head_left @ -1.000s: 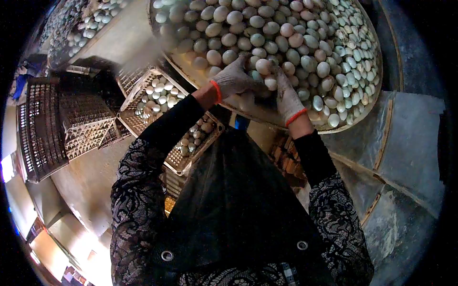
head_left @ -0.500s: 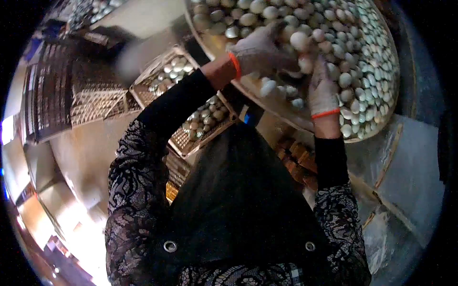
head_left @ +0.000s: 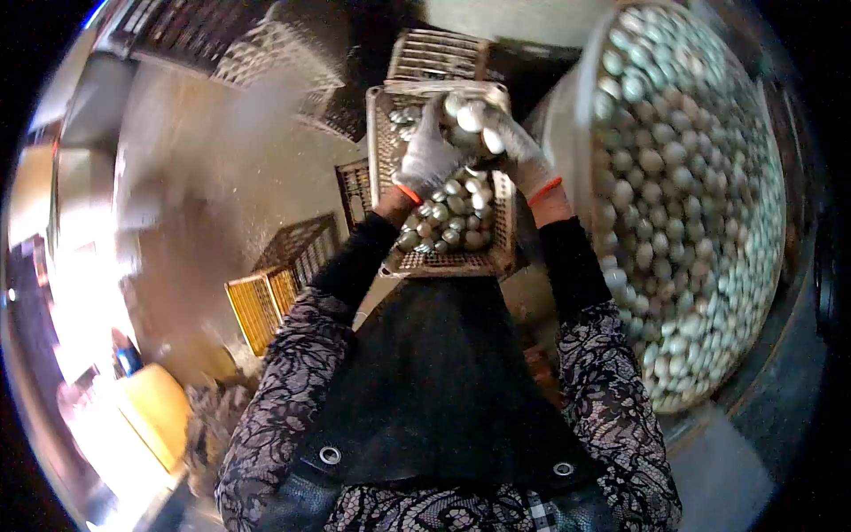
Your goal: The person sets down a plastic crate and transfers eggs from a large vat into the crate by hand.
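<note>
Both my hands wear pale gloves with orange-red cuffs and are over a plastic crate point(head_left: 507, 257). Between them they hold a cluster of eggs point(head_left: 470, 117). My left hand point(head_left: 430, 158) curves around the cluster from the left, its thumb side up. On the opposite side, my right hand point(head_left: 523, 158) closes in, slightly blurred, its fingers partly hidden by the eggs. Below the hands, more eggs point(head_left: 450, 213) lie in the crate, whitish, greenish and brownish. How far the held eggs are above those in the crate I cannot tell.
To the right stands a large round tub point(head_left: 576, 133) holding a great many eggs point(head_left: 674, 177). Another crate point(head_left: 439, 55) lies beyond the filled one. A yellow crate point(head_left: 257, 306) is on the floor at left, and dark slatted crates point(head_left: 191, 31) are at upper left.
My hands have moved from the tub to the crate, carrying eggs between them. The view has turned left, so the tub now appears at the right.
</note>
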`<action>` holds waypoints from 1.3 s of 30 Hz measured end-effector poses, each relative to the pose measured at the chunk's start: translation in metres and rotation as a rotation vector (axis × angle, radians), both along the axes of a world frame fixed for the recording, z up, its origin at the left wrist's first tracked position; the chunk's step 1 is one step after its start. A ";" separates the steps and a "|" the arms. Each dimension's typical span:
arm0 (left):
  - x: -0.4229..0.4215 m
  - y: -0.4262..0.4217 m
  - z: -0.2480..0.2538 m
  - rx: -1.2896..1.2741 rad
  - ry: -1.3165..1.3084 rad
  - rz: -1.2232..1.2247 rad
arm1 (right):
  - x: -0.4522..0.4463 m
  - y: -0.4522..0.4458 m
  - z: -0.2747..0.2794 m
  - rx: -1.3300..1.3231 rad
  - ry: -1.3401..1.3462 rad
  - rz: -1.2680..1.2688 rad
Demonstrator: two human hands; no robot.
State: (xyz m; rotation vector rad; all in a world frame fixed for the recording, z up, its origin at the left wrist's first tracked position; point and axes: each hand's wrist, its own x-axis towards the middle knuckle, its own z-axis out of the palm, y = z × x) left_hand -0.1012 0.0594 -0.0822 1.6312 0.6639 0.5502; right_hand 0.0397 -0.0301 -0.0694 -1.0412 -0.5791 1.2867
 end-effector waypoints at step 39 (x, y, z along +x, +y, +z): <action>-0.037 0.013 -0.133 0.124 0.651 0.336 | -0.052 0.035 -0.025 -0.056 -1.136 -0.188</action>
